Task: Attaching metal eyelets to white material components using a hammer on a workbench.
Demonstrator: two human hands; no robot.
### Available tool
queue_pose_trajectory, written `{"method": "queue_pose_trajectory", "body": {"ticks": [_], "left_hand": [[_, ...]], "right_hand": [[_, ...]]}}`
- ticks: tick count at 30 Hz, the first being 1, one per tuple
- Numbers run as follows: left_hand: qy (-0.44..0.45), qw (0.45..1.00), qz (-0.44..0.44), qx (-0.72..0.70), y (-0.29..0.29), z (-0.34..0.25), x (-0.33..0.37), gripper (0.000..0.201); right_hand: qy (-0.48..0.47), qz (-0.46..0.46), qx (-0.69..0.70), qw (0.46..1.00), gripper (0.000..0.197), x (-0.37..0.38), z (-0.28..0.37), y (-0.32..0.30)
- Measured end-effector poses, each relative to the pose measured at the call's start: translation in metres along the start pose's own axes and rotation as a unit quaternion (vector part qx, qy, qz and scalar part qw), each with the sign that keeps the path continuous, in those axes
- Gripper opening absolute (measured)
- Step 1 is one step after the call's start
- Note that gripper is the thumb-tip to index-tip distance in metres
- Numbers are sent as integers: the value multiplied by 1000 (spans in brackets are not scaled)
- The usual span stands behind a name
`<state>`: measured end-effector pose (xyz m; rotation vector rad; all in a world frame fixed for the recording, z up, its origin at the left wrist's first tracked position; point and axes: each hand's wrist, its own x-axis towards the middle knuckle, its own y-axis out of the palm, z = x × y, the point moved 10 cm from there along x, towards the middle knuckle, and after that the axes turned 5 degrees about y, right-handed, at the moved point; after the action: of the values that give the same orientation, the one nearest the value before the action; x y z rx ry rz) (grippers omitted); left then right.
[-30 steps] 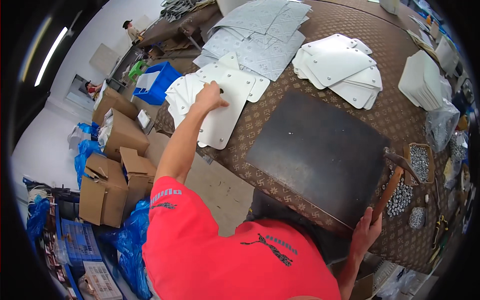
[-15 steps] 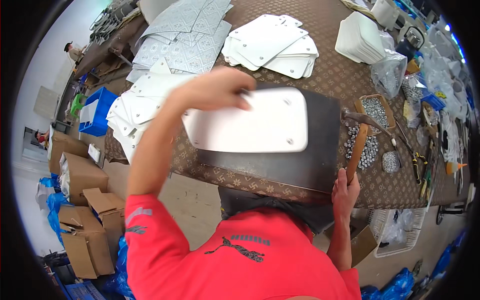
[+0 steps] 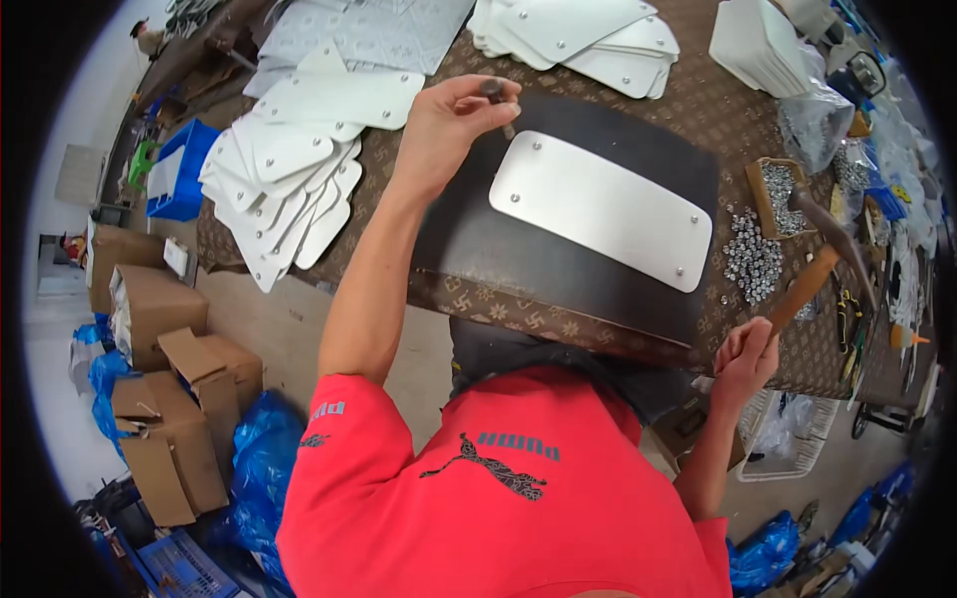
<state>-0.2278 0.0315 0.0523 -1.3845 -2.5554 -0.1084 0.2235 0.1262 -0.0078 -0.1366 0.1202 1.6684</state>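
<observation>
A white rounded panel (image 3: 602, 211) with a metal stud at each corner lies aslant on a dark flat mat (image 3: 558, 261). My left hand (image 3: 445, 128) is closed, pinching a short dark metal punch (image 3: 492, 90) between thumb and fingers. It hovers beyond the panel's upper left corner, with the punch's lower end near that edge. At the right, my right hand (image 3: 748, 357) grips the wooden handle of a hammer (image 3: 807, 287). The hammer's head is raised over the table's right side, away from the panel.
Studded white panels (image 3: 289, 179) fan out at left, with another pile (image 3: 588, 40) at the back. Patterned grey sheets (image 3: 359, 38) lie behind. Loose metal studs (image 3: 754, 257), a cardboard tray of studs (image 3: 780, 204) and pliers (image 3: 849, 317) occupy the right side. Boxes (image 3: 164, 444) stand on the floor.
The white panel now lies turned on the mat, its right end nearer me. My left hand has moved off it toward the far edge. The hammer has tilted and shifted right, and the view has shifted.
</observation>
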Motion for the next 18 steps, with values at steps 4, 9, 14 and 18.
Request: {"method": "queue_pose_trajectory", "body": {"ticks": [4,9,14,18], "left_hand": [[27,999,-23,10,2,14,3,19],[1,998,49,39,24,45,5,17],[9,998,39,50,21,52,3,21],[19,996,43,73,29,52,3,20]], "right_hand": [[-32,91,-36,995,32,-3,23,37],[16,157,-119,980,26,-14,13,92],[-162,125,-188,961,23,-29,110,120],[-236,333,137,902,28,-46,209,155]]}}
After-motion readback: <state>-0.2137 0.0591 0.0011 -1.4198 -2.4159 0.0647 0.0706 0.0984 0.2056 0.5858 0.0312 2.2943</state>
